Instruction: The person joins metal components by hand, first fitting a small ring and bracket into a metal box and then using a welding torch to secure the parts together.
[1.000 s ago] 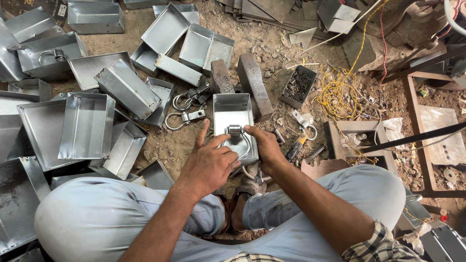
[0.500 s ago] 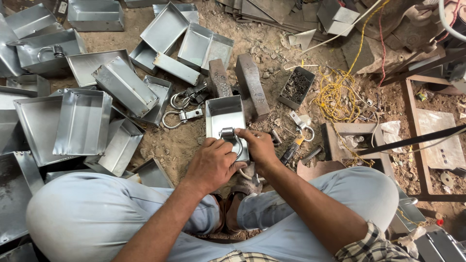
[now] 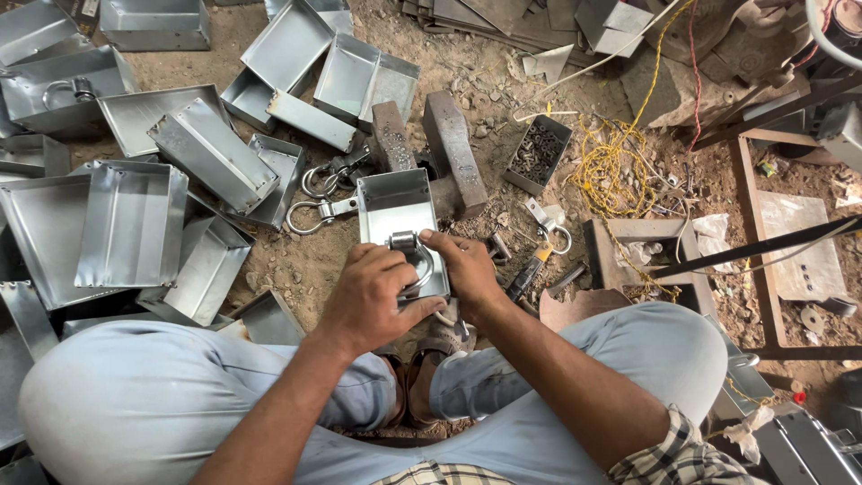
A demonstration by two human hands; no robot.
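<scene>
the left hand and right hand both pinch a ring handle. it sits between their fingertips, on the open metal tray.

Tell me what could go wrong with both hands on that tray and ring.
1. The left hand and right hand press a ring against the tray; its thin sheet edges could cut fingers.
2. The tray rests on uneven dirt beside two metal blocks; it may tip or slide.
3. Loose rings and yellow wire lie close by and could snag.
</scene>
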